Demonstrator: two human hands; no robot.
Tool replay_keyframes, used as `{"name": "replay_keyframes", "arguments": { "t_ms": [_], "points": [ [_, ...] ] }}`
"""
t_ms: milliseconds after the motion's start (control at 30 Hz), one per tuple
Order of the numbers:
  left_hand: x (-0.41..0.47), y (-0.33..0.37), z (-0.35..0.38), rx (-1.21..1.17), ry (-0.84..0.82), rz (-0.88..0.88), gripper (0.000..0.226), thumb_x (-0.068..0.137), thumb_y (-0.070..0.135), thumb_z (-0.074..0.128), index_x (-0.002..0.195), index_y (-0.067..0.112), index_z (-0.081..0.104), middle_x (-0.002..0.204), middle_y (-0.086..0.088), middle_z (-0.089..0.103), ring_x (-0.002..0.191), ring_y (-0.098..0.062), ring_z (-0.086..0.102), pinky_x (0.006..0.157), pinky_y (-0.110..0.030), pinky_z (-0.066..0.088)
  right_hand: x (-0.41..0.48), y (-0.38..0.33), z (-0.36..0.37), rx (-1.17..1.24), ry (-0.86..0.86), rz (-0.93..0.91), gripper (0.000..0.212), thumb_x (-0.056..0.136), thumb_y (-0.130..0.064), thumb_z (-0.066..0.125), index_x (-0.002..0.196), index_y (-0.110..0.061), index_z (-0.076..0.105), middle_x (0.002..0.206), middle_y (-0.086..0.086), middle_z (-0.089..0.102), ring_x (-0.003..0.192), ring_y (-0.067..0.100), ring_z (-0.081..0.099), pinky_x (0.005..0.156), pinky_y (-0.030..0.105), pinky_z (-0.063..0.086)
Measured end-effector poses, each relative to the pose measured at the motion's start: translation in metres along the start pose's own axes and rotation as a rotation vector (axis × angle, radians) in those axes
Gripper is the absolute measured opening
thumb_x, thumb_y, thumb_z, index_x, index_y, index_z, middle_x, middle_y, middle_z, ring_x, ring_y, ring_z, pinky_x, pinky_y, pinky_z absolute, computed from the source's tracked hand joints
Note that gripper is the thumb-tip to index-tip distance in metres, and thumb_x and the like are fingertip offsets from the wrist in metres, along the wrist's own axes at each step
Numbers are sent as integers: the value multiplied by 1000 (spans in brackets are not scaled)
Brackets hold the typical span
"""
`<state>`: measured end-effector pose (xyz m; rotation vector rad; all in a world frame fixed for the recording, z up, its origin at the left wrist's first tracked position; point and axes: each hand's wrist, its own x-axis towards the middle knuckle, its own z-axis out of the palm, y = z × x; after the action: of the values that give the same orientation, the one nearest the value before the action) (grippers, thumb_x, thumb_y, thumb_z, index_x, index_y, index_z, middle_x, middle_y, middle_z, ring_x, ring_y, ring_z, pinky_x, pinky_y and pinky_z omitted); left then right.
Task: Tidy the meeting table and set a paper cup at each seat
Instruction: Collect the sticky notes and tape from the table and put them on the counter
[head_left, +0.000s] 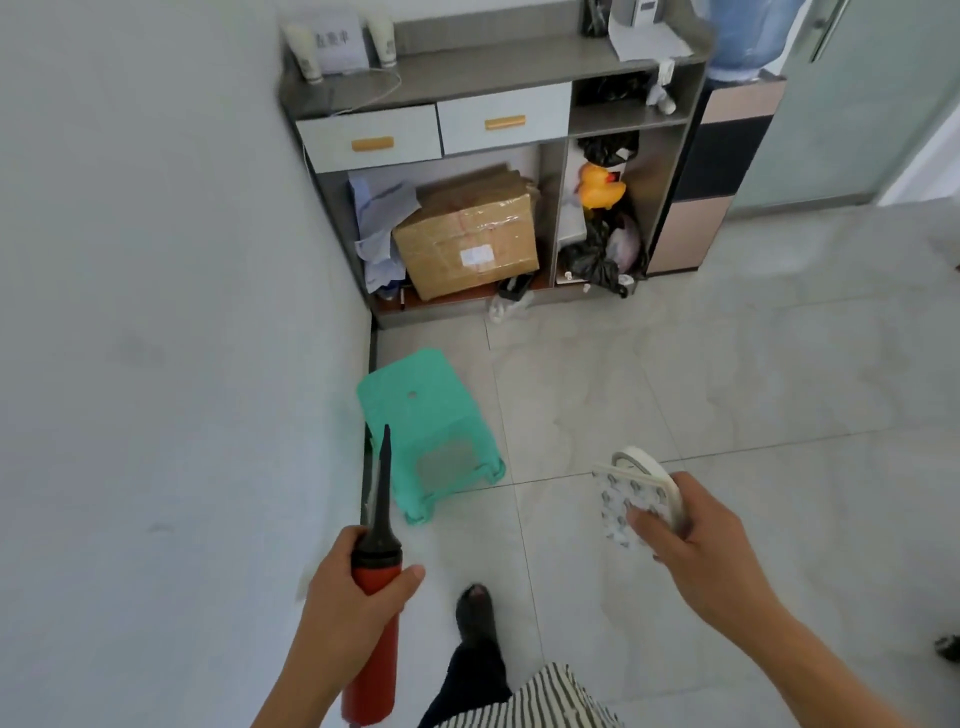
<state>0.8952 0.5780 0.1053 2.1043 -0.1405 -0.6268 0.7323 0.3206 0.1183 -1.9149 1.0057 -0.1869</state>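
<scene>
Red-black pump (375, 587); mint-green stool (428, 431); yellow duck (600, 188); striped shirt (540, 699).

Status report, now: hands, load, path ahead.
Left hand grips red pump. Right hand holds tape roll and patterned sheet. Green stool on floor ahead-left, before the cabinet.

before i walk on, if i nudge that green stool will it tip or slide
Probably slides: the green stool looks like thin hollow plastic, so light, and the floor tiles look glossy. Its legs splay outward, so tipping seems unlikely.
</scene>
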Motion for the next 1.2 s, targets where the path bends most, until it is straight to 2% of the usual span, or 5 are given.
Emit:
{"name": "replay_keyframes", "arguments": {
  "t_ms": [400, 567, 767, 1000, 1200],
  "points": [
    [306, 144, 26, -35, -24, 35, 34, 64, 18, 86, 85, 24, 59, 75, -10, 68, 61, -32, 69, 68, -52, 59, 259, -72, 3, 16, 98, 165, 12, 81, -20, 72, 82, -24, 60, 69, 15, 64, 67, 39, 62, 63, 57, 56],
    [418, 238, 47, 26, -140, 138, 32, 72, 19, 83, 89, 25, 56, 78, -5, 67, 68, -29, 68, 66, -41, 58, 363, -112, -21, 63, 179, 166, 13, 83, -19, 70, 80, -26, 60, 66, 18, 63, 65, 41, 59, 60, 57, 54],
    [525, 303, 96, 27, -137, 126, 31, 74, 20, 81, 91, 22, 55, 77, -6, 66, 65, -24, 68, 59, -34, 57, 494, -121, -36, 42, 136, 195, 13, 83, -20, 71, 79, -24, 59, 63, 13, 62, 64, 39, 59, 62, 56, 55],
    [630, 395, 145, -5, -73, 26, 33, 74, 20, 81, 95, 20, 55, 88, -13, 64, 69, -29, 69, 58, -29, 54, 686, -150, -88, 52, 85, 137, 14, 84, -17, 69, 80, -23, 58, 64, 11, 62, 60, 32, 60, 60, 53, 54],
    [704, 467, 156, -96, 45, 37, 28, 76, 23, 78, 93, 20, 55, 85, -10, 65, 67, -26, 67, 57, -26, 51, 827, -216, -102, 53, -46, -39, 12, 87, -18, 67, 88, -27, 60, 80, 13, 67, 74, 37, 62, 63, 57, 55]
  ]
}}
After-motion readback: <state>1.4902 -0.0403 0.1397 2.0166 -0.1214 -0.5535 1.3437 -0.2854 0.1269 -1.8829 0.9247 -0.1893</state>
